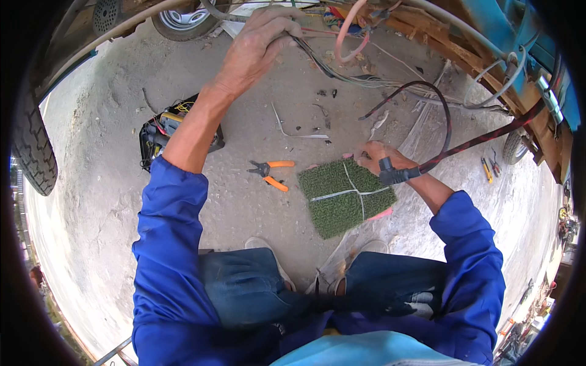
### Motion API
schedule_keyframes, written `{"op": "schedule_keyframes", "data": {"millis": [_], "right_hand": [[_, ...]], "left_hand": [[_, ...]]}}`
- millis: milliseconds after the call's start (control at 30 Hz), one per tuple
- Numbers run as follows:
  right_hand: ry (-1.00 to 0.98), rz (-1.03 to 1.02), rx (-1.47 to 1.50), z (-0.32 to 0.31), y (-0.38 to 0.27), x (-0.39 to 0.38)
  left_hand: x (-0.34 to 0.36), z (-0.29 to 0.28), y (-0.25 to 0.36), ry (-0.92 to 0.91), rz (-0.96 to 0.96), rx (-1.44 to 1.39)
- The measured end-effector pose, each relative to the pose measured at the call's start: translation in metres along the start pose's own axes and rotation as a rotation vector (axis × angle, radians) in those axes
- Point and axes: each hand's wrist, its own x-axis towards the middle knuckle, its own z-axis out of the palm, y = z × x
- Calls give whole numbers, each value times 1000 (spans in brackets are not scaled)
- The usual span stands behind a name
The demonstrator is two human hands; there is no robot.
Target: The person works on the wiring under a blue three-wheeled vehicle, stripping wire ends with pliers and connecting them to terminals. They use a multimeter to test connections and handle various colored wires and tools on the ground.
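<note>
My left hand (253, 52) reaches far forward and closes round a bundle of thin wires (326, 70) that runs off to the right. My right hand (378, 154) is at the far right corner of a green artificial-turf pad (332, 210) tied crosswise with white strips. Its fingers look curled in, and what they hold, if anything, cannot be made out. A black connector (394, 174) on a thick black-and-red cable (482, 139) hides part of that wrist. Wire strippers with orange handles (270, 173) lie spread on the ground left of the pad.
An open black tool case (151, 149) sits beside my left forearm. Overhead frame parts with a pink hose loop (345, 36) and a hanging black cable (448, 116) crowd the far right. Pliers (486, 169) lie at right. Wheels (183, 21) stand at the edges.
</note>
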Motion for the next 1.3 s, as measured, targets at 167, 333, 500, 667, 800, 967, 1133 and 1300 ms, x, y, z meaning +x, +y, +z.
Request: {"op": "schedule_keyframes", "data": {"millis": [167,333,500,667,800,967,1133,1300], "right_hand": [[-21,-41,54,4,22,-5],[-19,-117,-157,4,28,-14],[10,-36,-122,26,25,-43],[-276,23,-391,45,26,-50],[-300,65,-359,49,12,-45],[-258,37,-279,49,3,-33],[-13,-89,-312,81,40,-9],[-14,-344,-616,102,78,4]], "left_hand": [[12,-14,0,-172,58,-71],[8,-15,-6,-210,-55,-2],[5,-5,-21,-172,60,60],[7,-6,-21,-313,-84,209],[1,-5,-19,-278,-21,187],[-2,-12,-17,-355,-257,13],[0,-11,-14,-374,-267,-104],[-3,-12,-5,-317,-197,-73]]}}
